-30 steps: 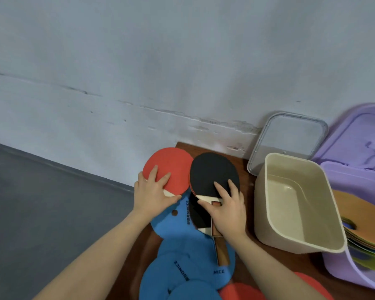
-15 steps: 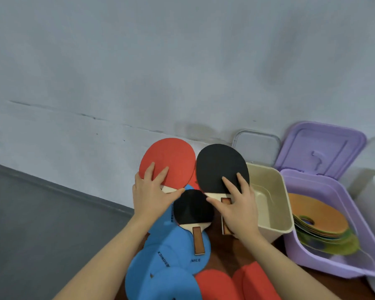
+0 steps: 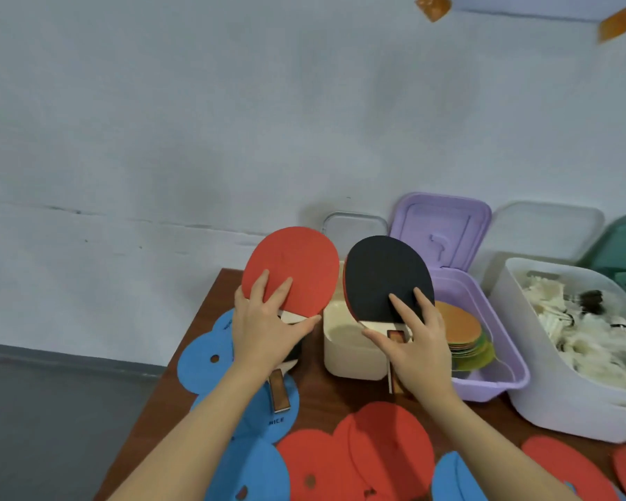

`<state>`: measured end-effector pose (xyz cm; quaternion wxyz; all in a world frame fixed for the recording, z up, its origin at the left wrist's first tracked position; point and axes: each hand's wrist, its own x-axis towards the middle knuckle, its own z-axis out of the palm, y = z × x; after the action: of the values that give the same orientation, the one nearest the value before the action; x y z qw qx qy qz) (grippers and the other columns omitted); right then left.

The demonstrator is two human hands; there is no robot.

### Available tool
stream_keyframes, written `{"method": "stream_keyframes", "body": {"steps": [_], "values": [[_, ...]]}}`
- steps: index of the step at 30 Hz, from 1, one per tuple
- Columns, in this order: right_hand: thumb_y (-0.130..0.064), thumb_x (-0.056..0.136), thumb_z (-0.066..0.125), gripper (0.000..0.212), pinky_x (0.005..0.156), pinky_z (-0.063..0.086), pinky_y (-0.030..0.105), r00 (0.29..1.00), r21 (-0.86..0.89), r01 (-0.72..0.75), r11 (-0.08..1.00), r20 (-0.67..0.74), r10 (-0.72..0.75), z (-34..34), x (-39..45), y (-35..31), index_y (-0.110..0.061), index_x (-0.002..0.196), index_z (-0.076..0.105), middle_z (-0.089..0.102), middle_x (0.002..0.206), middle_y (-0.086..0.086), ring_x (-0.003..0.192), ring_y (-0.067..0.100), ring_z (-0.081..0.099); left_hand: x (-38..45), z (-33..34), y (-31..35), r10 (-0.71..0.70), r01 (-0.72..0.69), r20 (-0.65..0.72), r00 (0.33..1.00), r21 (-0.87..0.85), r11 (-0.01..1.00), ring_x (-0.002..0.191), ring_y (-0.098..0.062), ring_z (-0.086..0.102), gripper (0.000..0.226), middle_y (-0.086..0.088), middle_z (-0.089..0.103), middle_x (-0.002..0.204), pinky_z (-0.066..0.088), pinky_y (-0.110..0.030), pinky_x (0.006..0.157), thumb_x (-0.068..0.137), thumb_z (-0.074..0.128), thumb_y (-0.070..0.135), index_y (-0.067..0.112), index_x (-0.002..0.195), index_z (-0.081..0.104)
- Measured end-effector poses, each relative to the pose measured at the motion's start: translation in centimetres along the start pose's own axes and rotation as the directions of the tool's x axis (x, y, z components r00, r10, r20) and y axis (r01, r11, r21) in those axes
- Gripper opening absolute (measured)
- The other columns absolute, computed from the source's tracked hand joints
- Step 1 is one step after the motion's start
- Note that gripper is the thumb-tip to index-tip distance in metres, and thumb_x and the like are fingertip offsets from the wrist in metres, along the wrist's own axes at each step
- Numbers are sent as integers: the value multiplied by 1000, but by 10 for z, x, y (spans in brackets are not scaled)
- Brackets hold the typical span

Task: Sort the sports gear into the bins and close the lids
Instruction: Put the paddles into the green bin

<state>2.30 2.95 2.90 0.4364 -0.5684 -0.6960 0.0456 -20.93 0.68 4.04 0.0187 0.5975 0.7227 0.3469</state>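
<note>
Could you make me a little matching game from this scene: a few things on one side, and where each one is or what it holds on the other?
Things:
1. red paddle
2. black paddle
3. purple bin
4. white bin

Place or contents:
A. holds a stack of flat coloured discs
B. held in the right hand
C. holds white feathery items
D. held in the left hand

Pairs: 1-D, 2-B, 3-A, 4-C

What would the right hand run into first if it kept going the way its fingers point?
Probably the purple lid standing open behind the purple bin; the right hand carries a black paddle that would arrive first. Depth is hard to judge.
</note>
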Motion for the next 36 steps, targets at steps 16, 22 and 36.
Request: {"method": "stream_keyframes", "body": {"steps": [16, 22, 36], "values": [[-48, 64, 80, 66, 101, 40, 47, 999, 49, 30, 998, 35, -32, -136, 70, 194, -26, 123, 61, 42, 143, 8, 127, 31, 40, -13, 114, 222, -8, 9, -120, 993, 3, 1000, 127, -39, 35, 87, -4, 42, 142, 35, -55, 102, 57, 45, 82, 30, 126, 57], [-63, 64, 66, 70, 98, 41, 47, 1000, 47, 18, 999, 24, -19, -172, 92, 249, -25, 123, 61, 43, 142, 10, 125, 32, 41, -11, 152, 286, -48, 49, -69, 996, 11, 999, 129, -33, 33, 82, 2, 37, 145, 39, -48, 102, 60, 55, 77, 34, 130, 52], [-58, 65, 71, 69, 102, 39, 47, 998, -31, -66, 997, 8, 67, -207, 146, 309, -30, 127, 57, 38, 147, 2, 132, 25, 34, 43, 204, 351, 27, -26, 37, 999, -27, 999, 133, -30, 28, 82, 5, 30, 149, 34, -50, 105, 65, 60, 73, 37, 136, 43]]}}
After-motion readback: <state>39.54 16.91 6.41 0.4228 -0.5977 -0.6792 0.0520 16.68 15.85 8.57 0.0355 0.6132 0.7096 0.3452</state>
